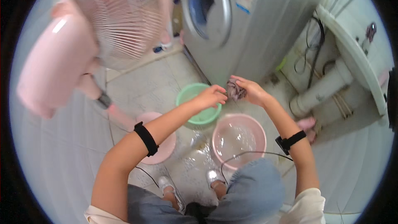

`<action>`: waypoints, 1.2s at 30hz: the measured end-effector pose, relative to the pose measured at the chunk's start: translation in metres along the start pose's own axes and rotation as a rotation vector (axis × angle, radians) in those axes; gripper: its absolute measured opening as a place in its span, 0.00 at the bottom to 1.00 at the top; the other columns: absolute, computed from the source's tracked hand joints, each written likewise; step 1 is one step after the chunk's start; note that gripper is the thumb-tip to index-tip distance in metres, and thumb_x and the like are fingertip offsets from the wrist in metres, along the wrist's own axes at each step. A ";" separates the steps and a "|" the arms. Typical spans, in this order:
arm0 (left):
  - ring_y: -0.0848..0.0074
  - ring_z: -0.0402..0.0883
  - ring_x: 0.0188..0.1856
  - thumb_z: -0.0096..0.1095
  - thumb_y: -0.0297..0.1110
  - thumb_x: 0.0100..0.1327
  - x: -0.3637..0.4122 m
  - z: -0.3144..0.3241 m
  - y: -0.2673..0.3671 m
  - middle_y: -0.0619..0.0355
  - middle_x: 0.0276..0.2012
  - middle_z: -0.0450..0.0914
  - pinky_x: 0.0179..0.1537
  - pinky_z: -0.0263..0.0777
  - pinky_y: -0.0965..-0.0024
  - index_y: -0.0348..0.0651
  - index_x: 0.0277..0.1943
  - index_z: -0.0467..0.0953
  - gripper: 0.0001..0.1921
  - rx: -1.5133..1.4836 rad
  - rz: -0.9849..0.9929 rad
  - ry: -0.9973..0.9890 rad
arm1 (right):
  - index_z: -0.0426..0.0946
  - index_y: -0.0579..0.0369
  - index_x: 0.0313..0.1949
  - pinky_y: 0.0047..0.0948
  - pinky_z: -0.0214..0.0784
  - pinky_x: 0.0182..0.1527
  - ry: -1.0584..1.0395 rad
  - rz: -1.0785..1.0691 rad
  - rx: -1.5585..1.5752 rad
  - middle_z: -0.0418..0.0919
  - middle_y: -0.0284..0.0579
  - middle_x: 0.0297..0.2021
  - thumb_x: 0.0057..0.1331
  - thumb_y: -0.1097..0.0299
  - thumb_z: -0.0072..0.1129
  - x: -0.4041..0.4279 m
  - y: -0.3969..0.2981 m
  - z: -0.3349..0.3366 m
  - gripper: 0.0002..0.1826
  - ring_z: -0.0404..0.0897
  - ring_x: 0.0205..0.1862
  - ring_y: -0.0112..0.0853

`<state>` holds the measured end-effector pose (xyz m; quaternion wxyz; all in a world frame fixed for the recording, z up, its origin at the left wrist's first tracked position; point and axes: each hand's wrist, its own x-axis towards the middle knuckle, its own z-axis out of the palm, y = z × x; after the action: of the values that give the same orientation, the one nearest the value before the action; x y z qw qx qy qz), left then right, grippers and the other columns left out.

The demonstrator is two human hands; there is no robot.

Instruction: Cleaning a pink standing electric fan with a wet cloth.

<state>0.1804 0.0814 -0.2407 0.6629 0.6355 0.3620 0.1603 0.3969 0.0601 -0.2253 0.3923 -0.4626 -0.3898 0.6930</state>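
Note:
My right hand [253,92] holds a crumpled, dark greyish-purple cloth [236,89] above the floor, in front of the washing machine. To its left, my left hand [210,97] hangs over a green plastic basin [203,119] with its fingers apart and nothing in them. Nearer to me, a pink plastic basin [262,140] holds water with light glinting on it. A second pink basin [161,149] lies partly hidden under my left forearm.
A pink electric fan [59,59] stands close at the left. The front-loading washing machine [242,34] is beyond the basins. At the right are a washbasin [351,53] and its white drainpipe [323,88]. A thin cable [258,152] crosses the near pink basin; the tiled floor [192,158] looks wet.

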 end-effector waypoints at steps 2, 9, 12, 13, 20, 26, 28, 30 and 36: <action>0.71 0.76 0.50 0.60 0.38 0.61 -0.031 -0.012 0.002 0.54 0.50 0.75 0.49 0.72 0.65 0.41 0.60 0.60 0.27 -0.010 0.069 0.243 | 0.55 0.52 0.67 0.37 0.63 0.59 -0.138 0.016 -0.108 0.68 0.43 0.59 0.73 0.61 0.39 0.010 -0.020 0.054 0.25 0.70 0.58 0.34; 0.65 0.82 0.42 0.59 0.37 0.62 -0.141 -0.098 -0.022 0.50 0.48 0.76 0.44 0.77 0.63 0.37 0.59 0.59 0.26 -0.333 -0.039 0.599 | 0.69 0.62 0.54 0.35 0.70 0.44 -0.220 -0.154 -0.772 0.76 0.45 0.46 0.72 0.61 0.39 0.066 -0.039 0.213 0.20 0.77 0.41 0.35; 0.62 0.81 0.44 0.52 0.39 0.66 -0.190 -0.113 -0.076 0.50 0.48 0.76 0.44 0.75 0.61 0.36 0.57 0.64 0.21 -0.533 -0.261 0.551 | 0.74 0.65 0.33 0.48 0.65 0.45 0.255 -0.894 -1.168 0.77 0.63 0.36 0.68 0.63 0.42 0.105 0.020 0.240 0.17 0.74 0.39 0.57; 0.63 0.79 0.46 0.51 0.38 0.66 -0.202 -0.107 -0.089 0.51 0.48 0.76 0.46 0.73 0.61 0.37 0.57 0.65 0.20 -0.474 -0.339 0.608 | 0.74 0.65 0.33 0.48 0.65 0.45 0.232 -0.907 -1.165 0.77 0.63 0.36 0.68 0.63 0.42 0.104 0.037 0.251 0.17 0.74 0.39 0.57; 0.73 0.76 0.49 0.47 0.31 0.65 -0.241 -0.084 -0.114 0.56 0.47 0.76 0.50 0.69 0.67 0.40 0.54 0.70 0.16 -0.379 -0.019 0.772 | 0.78 0.61 0.39 0.45 0.68 0.43 -0.113 -0.502 -0.957 0.79 0.59 0.36 0.66 0.56 0.42 0.099 0.080 0.303 0.21 0.77 0.39 0.54; 0.77 0.77 0.43 0.46 0.30 0.67 -0.248 -0.088 -0.128 0.61 0.45 0.76 0.44 0.73 0.71 0.43 0.53 0.68 0.13 -0.679 0.251 0.897 | 0.78 0.61 0.33 0.36 0.69 0.35 -0.159 -0.750 -0.721 0.79 0.56 0.30 0.62 0.57 0.52 0.060 0.096 0.365 0.17 0.79 0.32 0.43; 0.79 0.77 0.43 0.47 0.34 0.70 -0.252 -0.080 -0.120 0.62 0.45 0.76 0.44 0.74 0.69 0.46 0.57 0.64 0.14 -0.802 0.364 0.927 | 0.77 0.61 0.34 0.42 0.69 0.39 -0.210 -0.892 -0.684 0.78 0.57 0.31 0.60 0.60 0.52 0.047 0.099 0.376 0.15 0.78 0.34 0.50; 0.78 0.77 0.43 0.46 0.35 0.70 -0.263 -0.077 -0.106 0.62 0.46 0.76 0.44 0.74 0.70 0.46 0.56 0.64 0.14 -0.860 0.366 0.891 | 0.77 0.60 0.33 0.39 0.69 0.36 -0.246 -0.922 -0.668 0.78 0.55 0.28 0.60 0.61 0.54 0.041 0.088 0.380 0.14 0.78 0.31 0.46; 0.75 0.76 0.44 0.41 0.45 0.72 -0.293 -0.089 -0.098 0.62 0.48 0.76 0.46 0.70 0.71 0.47 0.54 0.69 0.16 -0.937 0.540 0.921 | 0.73 0.57 0.31 0.39 0.68 0.33 -0.085 -0.735 -0.478 0.77 0.50 0.26 0.58 0.61 0.56 0.037 0.068 0.379 0.11 0.78 0.29 0.43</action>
<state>-0.1063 -0.0648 -0.2477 0.5831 0.2186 0.3282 0.7103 0.0159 0.0002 -0.1982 0.4782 -0.3418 -0.6937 0.4162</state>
